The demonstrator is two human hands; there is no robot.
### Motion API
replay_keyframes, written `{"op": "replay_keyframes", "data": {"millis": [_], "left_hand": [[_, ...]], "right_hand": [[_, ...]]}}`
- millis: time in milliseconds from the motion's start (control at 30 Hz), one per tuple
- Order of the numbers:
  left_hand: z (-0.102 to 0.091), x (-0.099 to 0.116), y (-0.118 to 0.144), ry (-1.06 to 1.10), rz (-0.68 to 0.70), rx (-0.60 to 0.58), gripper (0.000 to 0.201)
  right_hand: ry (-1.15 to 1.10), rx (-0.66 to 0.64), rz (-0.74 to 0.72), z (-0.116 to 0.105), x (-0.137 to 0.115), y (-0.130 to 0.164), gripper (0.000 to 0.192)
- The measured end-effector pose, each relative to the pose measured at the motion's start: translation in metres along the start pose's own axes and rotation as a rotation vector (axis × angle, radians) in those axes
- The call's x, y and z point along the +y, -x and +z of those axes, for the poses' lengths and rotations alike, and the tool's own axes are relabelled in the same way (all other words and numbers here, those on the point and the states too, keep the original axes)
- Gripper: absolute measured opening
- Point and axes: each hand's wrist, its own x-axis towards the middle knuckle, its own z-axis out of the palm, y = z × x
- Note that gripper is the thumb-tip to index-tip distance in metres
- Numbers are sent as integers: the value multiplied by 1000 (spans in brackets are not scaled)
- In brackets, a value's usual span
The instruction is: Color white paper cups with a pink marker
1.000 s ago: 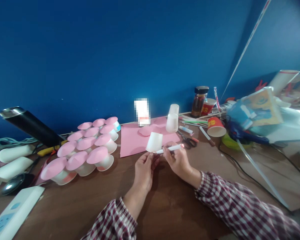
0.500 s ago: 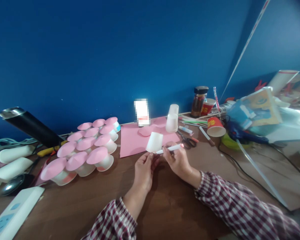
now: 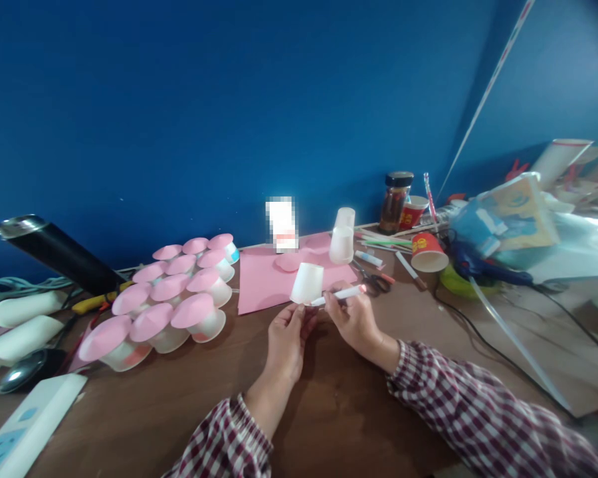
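Observation:
My left hand pinches the near rim of a white paper cup, which is tilted with its base pointing away from me. In my right hand is a white marker with a pinkish end, its tip at the cup's near edge. Whether the tip touches the cup, I cannot tell. Behind the cup lie pink paper sheets and a pink paper disc. To the left stand several upturned paper cups with pink cone tops.
White cups stand stacked at the back. Scissors, a glue stick, straws and a red cup lie rightward. A glue gun trails a cable. A black flask and a power strip are left.
The view has shifted very slightly. Both hands, the cup and the marker keep nearly the same positions.

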Motion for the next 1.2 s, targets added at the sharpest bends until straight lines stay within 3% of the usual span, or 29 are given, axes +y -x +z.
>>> {"op": "replay_keyframes", "data": {"millis": [700,1200], "left_hand": [[0,0,0,-8,3,-4,23],[1,1,0,33,-20,44,14]], "right_hand": [[54,36,7,-3,-1,-4,18],[26,-17,-13,-1,1,-3,19]]}}
